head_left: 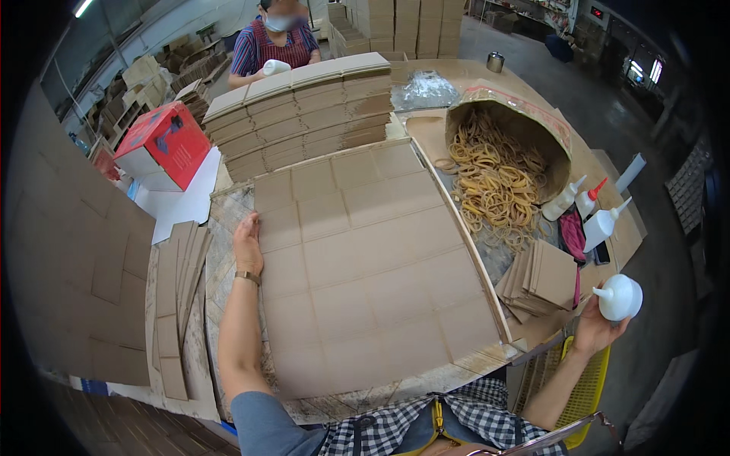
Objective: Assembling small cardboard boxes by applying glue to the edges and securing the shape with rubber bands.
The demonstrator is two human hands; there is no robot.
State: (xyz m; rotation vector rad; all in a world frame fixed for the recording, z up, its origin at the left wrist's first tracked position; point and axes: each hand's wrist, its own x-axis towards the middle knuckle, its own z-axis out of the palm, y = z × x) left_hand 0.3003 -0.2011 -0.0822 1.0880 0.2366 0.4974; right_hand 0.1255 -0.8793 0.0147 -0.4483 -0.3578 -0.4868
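A large flat die-cut cardboard sheet (365, 266) lies on the table in front of me. My left hand (247, 243) rests flat on its left edge, fingers together, with a watch on the wrist. My right hand (597, 327) is out past the table's right edge and holds a white glue bottle (620, 296) with a pointed nozzle. Behind the sheet stands a tall stack of folded cardboard blanks (304, 114).
A cardboard box of rubber bands (498, 178) lies on its side at right, with three glue bottles (585, 209) and a small pile of cardboard pieces (544, 277) nearby. Cardboard strips (179, 289) lie left. A red-and-white box (163, 144) sits at far left. Another person (275, 42) works across the table.
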